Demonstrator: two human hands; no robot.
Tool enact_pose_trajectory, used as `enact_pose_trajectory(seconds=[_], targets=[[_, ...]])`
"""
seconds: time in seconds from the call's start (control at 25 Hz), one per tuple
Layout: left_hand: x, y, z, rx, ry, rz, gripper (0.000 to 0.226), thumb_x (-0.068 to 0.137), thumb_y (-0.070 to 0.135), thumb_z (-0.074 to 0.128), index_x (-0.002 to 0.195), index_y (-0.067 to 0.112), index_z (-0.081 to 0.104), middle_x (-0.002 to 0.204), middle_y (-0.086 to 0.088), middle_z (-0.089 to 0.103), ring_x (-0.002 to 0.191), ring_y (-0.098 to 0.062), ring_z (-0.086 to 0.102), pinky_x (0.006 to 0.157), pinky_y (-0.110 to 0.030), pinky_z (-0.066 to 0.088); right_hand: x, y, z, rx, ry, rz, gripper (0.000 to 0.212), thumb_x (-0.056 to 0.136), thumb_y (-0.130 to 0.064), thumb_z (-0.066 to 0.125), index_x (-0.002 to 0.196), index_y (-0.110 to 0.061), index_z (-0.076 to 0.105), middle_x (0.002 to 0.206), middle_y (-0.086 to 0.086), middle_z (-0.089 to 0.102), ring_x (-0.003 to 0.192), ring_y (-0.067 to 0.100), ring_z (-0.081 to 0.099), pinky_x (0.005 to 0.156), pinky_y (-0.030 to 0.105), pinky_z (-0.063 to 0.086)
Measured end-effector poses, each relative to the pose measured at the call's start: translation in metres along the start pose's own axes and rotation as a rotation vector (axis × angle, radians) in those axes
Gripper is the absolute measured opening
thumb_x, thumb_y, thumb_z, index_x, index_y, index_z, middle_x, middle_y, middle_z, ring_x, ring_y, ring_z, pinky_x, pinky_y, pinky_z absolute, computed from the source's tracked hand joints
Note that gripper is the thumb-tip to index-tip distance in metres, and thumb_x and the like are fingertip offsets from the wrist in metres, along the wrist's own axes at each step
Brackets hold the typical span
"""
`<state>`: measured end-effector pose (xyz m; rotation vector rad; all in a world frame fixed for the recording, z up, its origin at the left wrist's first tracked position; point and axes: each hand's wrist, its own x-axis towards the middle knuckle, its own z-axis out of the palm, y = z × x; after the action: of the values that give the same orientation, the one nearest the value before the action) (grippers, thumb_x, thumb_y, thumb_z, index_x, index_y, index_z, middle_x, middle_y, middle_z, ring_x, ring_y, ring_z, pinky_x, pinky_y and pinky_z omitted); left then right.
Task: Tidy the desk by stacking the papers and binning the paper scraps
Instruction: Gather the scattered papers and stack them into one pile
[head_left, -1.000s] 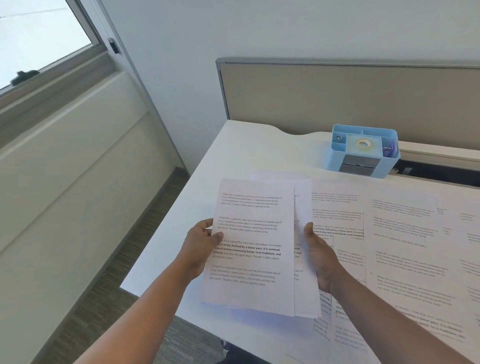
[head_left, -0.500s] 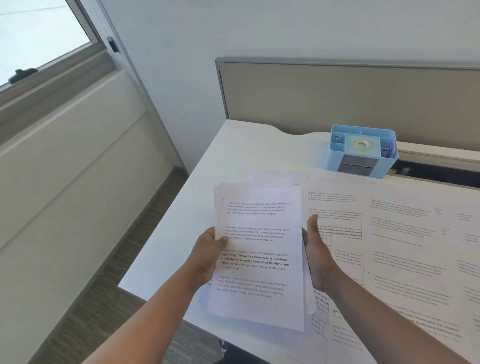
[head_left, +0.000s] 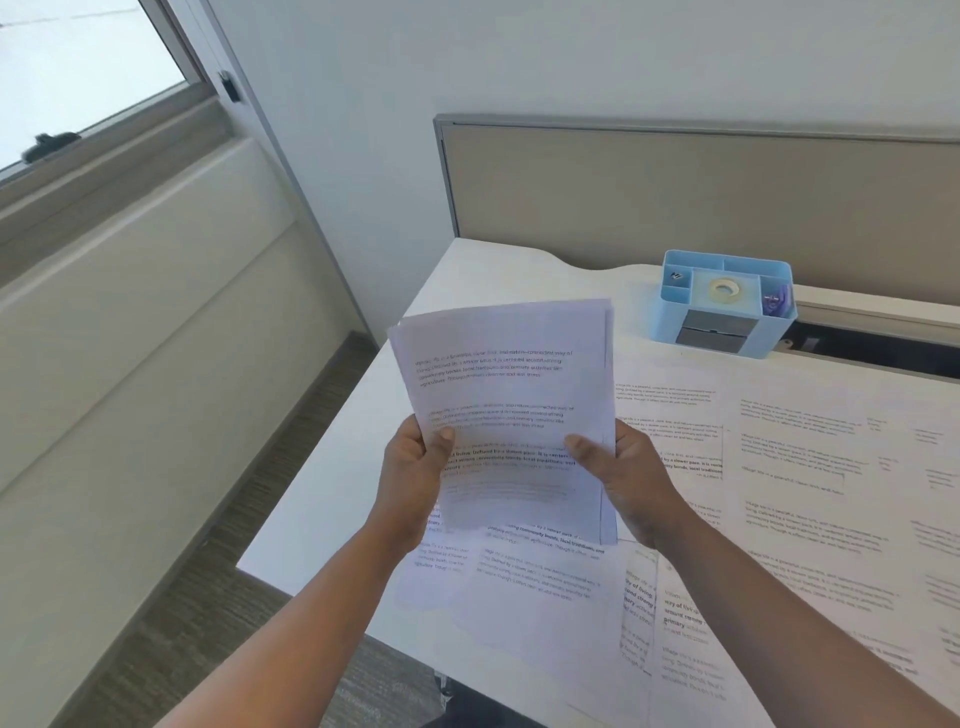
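Here, a sheaf of white printed paper sheets (head_left: 506, 415) is gripped at its side edges by left hand (head_left: 415, 467) and right hand (head_left: 621, 475), raised above the white bench (head_left: 498, 275).

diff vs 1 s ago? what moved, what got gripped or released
The two offset sheets have been squared into one stack of papers, now raised upright off the desk. The left hand and the right hand hold its side edges as before, thumbs on the front; nothing was let go. The loose sheets on the desk and the blue organizer stayed put.
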<state>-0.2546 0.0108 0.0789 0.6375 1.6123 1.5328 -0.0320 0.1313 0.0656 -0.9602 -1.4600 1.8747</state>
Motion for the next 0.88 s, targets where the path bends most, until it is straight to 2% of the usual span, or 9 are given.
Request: enact_pose_trajectory(seconds=[0.08, 0.16, 0.28, 0.4, 0.56, 0.64, 0.72, 0.88], targets=[[-0.002, 0.005, 0.002, -0.038, -0.006, 0.062, 0.026, 0.104, 0.007, 0.057, 0.119, 0.024, 0.069, 0.12, -0.002, 0.076, 0.105, -0.021, 0.073, 0.081, -0.029, 0.061, 0.001, -0.003, -0.002, -0.006, -0.009, -0.043, 0.024, 0.096, -0.024, 0.072, 0.119, -0.03, 0.076, 0.122, 0.001, 0.076, 0.113, 0.029, 0.069, 0.099, 0.045, 0.058], [-0.005, 0.006, 0.004, -0.059, -0.01, 0.075, 0.033, 0.094, 0.005, 0.059, 0.11, 0.03, 0.073, 0.114, -0.003, 0.077, 0.1, -0.018, 0.074, 0.076, -0.025, 0.059, 0.0, 0.002, -0.004, 0.0, -0.036, -0.039, 0.025, 0.094, -0.022, 0.074, 0.117, -0.03, 0.077, 0.121, 0.0, 0.076, 0.113, 0.023, 0.071, 0.097, 0.035, 0.06], [-0.01, -0.003, 0.007, -0.027, -0.05, 0.041, 0.039, 0.085, 0.004, 0.052, 0.113, 0.024, 0.071, 0.113, -0.005, 0.077, 0.099, -0.018, 0.073, 0.074, -0.022, 0.058, -0.007, 0.016, -0.004, -0.04, -0.013, 0.037, 0.031, 0.091, -0.014, 0.075, 0.104, -0.041, 0.079, 0.112, -0.006, 0.079, 0.106, 0.017, 0.074, 0.084, 0.025, 0.061], [-0.012, -0.009, 0.008, 0.015, -0.118, 0.002, 0.043, 0.091, 0.002, 0.045, 0.117, 0.026, 0.069, 0.115, -0.003, 0.076, 0.1, -0.016, 0.073, 0.073, -0.02, 0.057, -0.009, 0.025, -0.005, -0.05, -0.006, 0.06, 0.031, 0.086, -0.018, 0.075, 0.105, -0.042, 0.078, 0.11, -0.004, 0.079, 0.102, 0.018, 0.075, 0.089, 0.034, 0.062], [-0.008, -0.008, 0.006, -0.019, -0.09, 0.003, 0.042, 0.081, 0.009, 0.049, 0.111, 0.028, 0.072, 0.114, -0.005, 0.076, 0.098, -0.017, 0.073, 0.072, -0.022, 0.058, -0.009, 0.027, -0.005, -0.054, 0.01, 0.058, 0.031, 0.077, -0.029, 0.074, 0.106, -0.035, 0.079, 0.111, 0.011, 0.077, 0.105, 0.036, 0.069, 0.093, 0.051, 0.057], [-0.009, -0.011, 0.007, -0.018, -0.082, -0.009, 0.044, 0.078, 0.009, 0.048, 0.109, 0.027, 0.073, 0.113, -0.005, 0.076, 0.097, -0.017, 0.074, 0.072, -0.023, 0.058, -0.011, 0.032, -0.006, -0.067, 0.004, 0.089, 0.027, 0.084, -0.021, 0.073, 0.104, -0.037, 0.079, 0.114, 0.017, 0.075, 0.106, 0.038, 0.067, 0.096, 0.055, 0.054], [-0.011, -0.014, 0.007, -0.02, -0.091, -0.024, 0.045, 0.077, 0.008, 0.048, 0.107, 0.029, 0.075, 0.112, -0.004, 0.077, 0.096, -0.015, 0.074, 0.072, -0.022, 0.058, -0.014, 0.038, -0.008, -0.066, 0.015, 0.128, 0.028, 0.09, -0.012, 0.07, 0.106, -0.033, 0.078, 0.112, 0.014, 0.076, 0.11, 0.043, 0.065, 0.099, 0.06, 0.051], [-0.012, -0.019, 0.006, -0.001, -0.114, -0.033, 0.045, 0.08, 0.008, 0.05, 0.109, 0.031, 0.075, 0.114, -0.002, 0.077, 0.098, -0.014, 0.074, 0.075, -0.021, 0.058, -0.015, 0.04, -0.01, -0.056, -0.003, 0.135, 0.03, 0.092, -0.008, 0.069, 0.116, -0.026, 0.073, 0.114, 0.007, 0.077, 0.111, 0.038, 0.067, 0.101, 0.056, 0.051]])
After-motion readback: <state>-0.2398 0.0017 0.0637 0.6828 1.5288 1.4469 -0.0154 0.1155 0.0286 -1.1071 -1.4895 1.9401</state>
